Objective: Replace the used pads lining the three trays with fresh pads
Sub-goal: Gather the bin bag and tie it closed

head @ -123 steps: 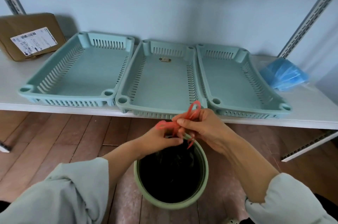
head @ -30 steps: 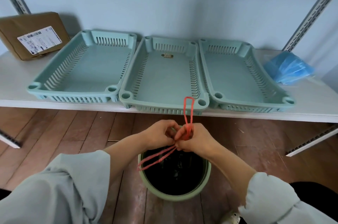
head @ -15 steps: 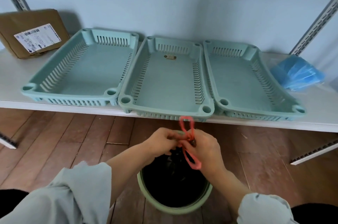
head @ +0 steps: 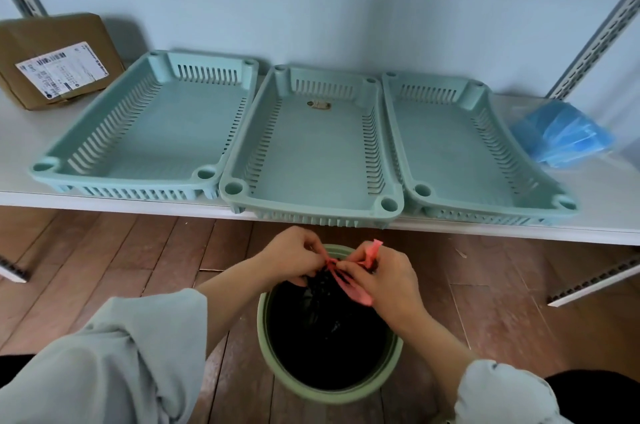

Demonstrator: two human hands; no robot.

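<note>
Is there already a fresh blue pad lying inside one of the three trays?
No. All three trays show only their bare green floors, and the blue pads lie stacked on the shelf to the right of them.

Left hand [head: 291,259] and right hand [head: 384,280] pinch, fingertips nearly meeting

3 trays [head: 313,153] pale teal, slotted sides. Pads [head: 562,134] blue. Bin [head: 277,368] green w/ black bag [head: 329,326], drawstring [head: 353,290] pink-red. Box [head: 59,56] brown, white label. Shelf [head: 20,146] white. Sleeves grey-green.
</note>
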